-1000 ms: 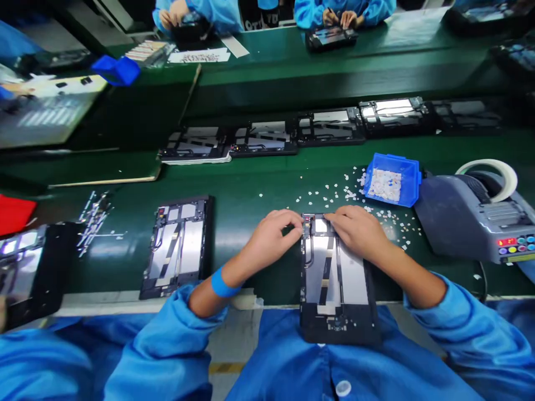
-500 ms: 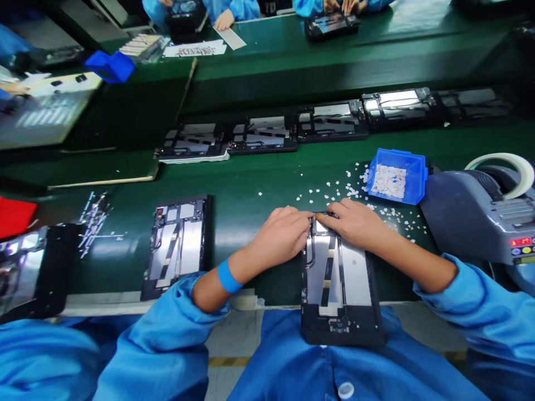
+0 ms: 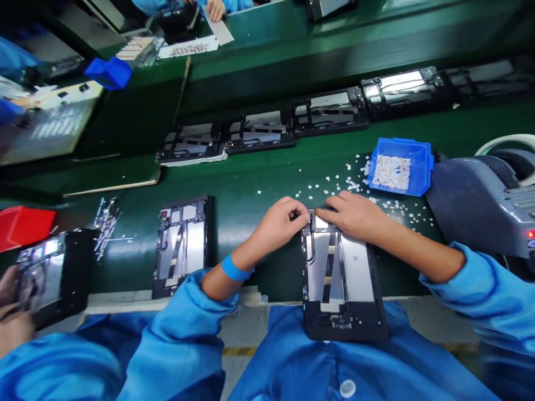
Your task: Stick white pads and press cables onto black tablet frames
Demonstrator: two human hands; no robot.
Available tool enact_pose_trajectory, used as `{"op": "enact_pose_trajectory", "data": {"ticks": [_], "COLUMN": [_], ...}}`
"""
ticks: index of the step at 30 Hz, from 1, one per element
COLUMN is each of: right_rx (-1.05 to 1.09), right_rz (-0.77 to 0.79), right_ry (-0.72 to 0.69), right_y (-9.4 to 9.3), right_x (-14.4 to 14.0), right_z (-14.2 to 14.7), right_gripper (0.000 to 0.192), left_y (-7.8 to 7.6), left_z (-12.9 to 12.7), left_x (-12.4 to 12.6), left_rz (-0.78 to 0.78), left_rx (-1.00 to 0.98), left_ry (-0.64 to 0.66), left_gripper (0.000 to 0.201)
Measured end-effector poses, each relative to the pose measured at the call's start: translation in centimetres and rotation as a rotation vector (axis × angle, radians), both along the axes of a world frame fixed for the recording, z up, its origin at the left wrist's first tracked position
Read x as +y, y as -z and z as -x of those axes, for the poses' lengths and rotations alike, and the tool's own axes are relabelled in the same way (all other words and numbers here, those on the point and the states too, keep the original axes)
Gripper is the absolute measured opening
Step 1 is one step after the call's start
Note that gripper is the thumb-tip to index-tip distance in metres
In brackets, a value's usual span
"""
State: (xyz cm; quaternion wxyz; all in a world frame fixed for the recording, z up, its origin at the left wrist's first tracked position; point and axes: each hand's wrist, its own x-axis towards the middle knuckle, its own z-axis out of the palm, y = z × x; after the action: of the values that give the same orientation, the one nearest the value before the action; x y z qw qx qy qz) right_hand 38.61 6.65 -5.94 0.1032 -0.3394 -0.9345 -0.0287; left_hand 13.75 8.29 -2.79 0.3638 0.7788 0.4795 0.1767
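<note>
An opened tablet (image 3: 359, 273) lies with its inner parts facing up, its near end overhanging the bench edge at my lap. At its far left corner my left hand (image 3: 281, 223) is closed in a pinch of thumb and index finger; whatever sits between the tips is too small to make out. My right hand (image 3: 355, 216) grips the tablet's far edge, thumb pressed on the top near the corner and the other fingers bent over the edge. Small white pieces (image 3: 351, 184) are scattered just beyond that hand, beside a blue box (image 3: 423, 167) holding many more.
Left of me lies another opened tablet (image 3: 196, 245), near a pile of thin strips (image 3: 107, 223). A co-worker's hands hold a further tablet (image 3: 75, 278) beside a red bin (image 3: 25, 225). Several tablets (image 3: 330, 114) line the bench beyond. A grey tape dispenser (image 3: 472, 200) stands right.
My left hand has drawn slightly back from the tablet's corner, its fingers now curled into a pinch. My right hand stays at the far edge. The co-worker's hands have appeared at left.
</note>
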Motion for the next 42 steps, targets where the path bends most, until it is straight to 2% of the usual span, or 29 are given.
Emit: {"op": "enact_pose_trajectory", "data": {"ticks": [3, 5, 13, 22, 29, 42], "right_rx": [0.006, 0.015, 0.028, 0.025, 0.026, 0.007], "right_rz": [0.015, 0.022, 0.038, 0.033, 0.041, 0.027], "right_ry": [0.005, 0.01, 0.014, 0.014, 0.014, 0.007], "right_y": [0.2, 0.3, 0.7, 0.5, 0.4, 0.2], "right_x": [0.0, 0.0, 0.1, 0.0, -0.1, -0.2], "right_z": [-0.1, -0.2, -0.2, -0.1, 0.0, 0.1], "right_gripper": [0.034, 0.036, 0.036, 0.035, 0.035, 0.035], "left_y": [0.9, 1.2, 1.0, 2.8, 3.0, 3.4], "left_z": [-0.6, -1.0, -1.6, -1.7, -2.2, -2.5], "left_x": [0.9, 1.3, 1.4, 0.0, -0.7, -0.9], "left_rz": [0.169, 0.211, 0.092, 0.016, -0.082, -0.08], "left_rx": [-0.039, -0.051, 0.07, 0.026, 0.06, 0.051], "left_ry": [-0.024, -0.021, -0.036, -0.156, -0.182, -0.211], "left_gripper": [0.013, 0.014, 0.013, 0.01, 0.012, 0.012]}}
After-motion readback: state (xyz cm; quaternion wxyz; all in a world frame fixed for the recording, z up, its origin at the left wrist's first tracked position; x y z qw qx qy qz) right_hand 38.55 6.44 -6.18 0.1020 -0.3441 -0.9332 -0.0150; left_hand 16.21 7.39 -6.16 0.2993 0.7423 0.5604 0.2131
